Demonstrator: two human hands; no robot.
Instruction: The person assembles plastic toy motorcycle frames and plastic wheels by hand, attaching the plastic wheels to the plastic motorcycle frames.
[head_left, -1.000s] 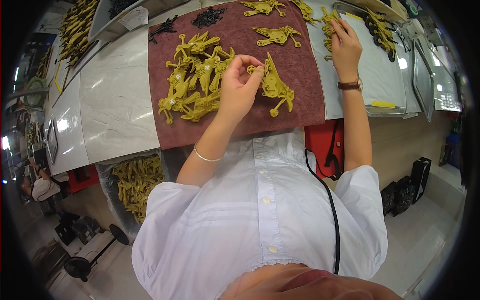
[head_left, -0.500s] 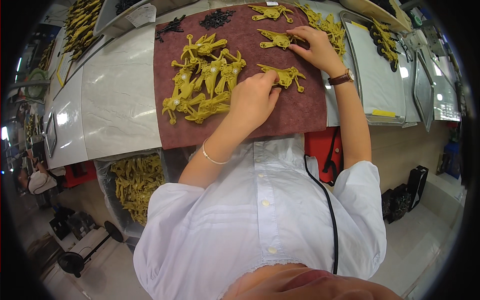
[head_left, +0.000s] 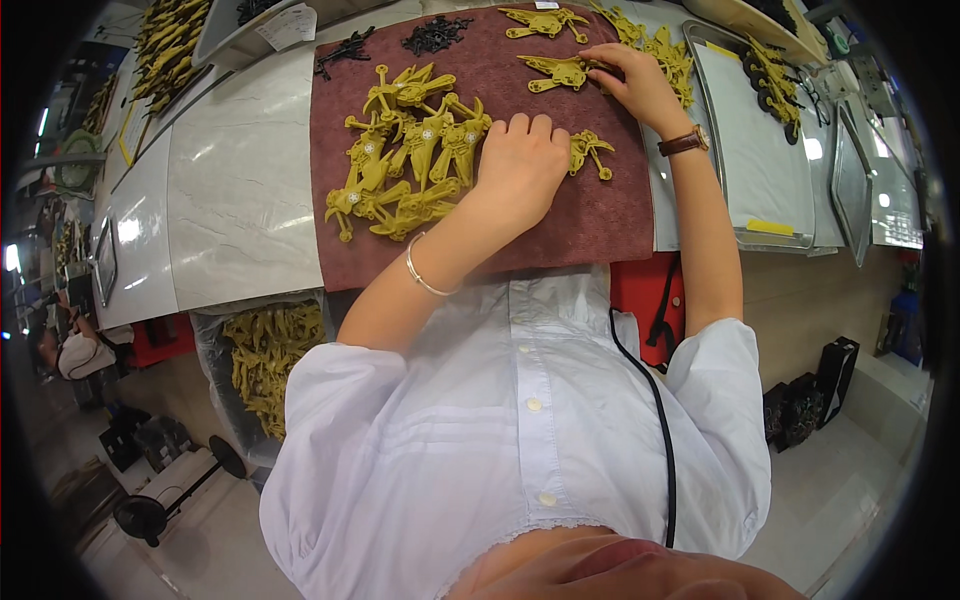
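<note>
1. In the head view, works over a maroon cloth (head_left: 560,235), soft and towel-like in its nap, spread beneath both hands.
2. Curls the left hand (head_left: 522,168), back upward, over a dull-yellow moulded part (head_left: 588,152); cannot tell whether pinching it, with the fingertips out of sight.
3. Shows of that part, just right of the left hand, only a forked, hooked end with a round tip, directed rightward; cannot tell the full long axis, with the knuckles in the way.
4. Holds the right hand (head_left: 640,88) bent, thumb and fingers at the right end of a second yellow part (head_left: 550,70); cannot tell how firmly pinching.
5. Points the second part's narrow tip leftward, away from the right hand, with its long axis roughly left to right.
6. Has a third yellow part (head_left: 545,22) beyond the right hand and to its left, turned much the same way.
7. Has left of the left hand a tangled yellow heap (head_left: 425,145), and beyond it thin black pieces (head_left: 437,36) in a pile.
8. Has right of the right hand a metal-rimmed tray (head_left: 775,238), lined with a smooth white sheet (head_left: 755,160).
</note>
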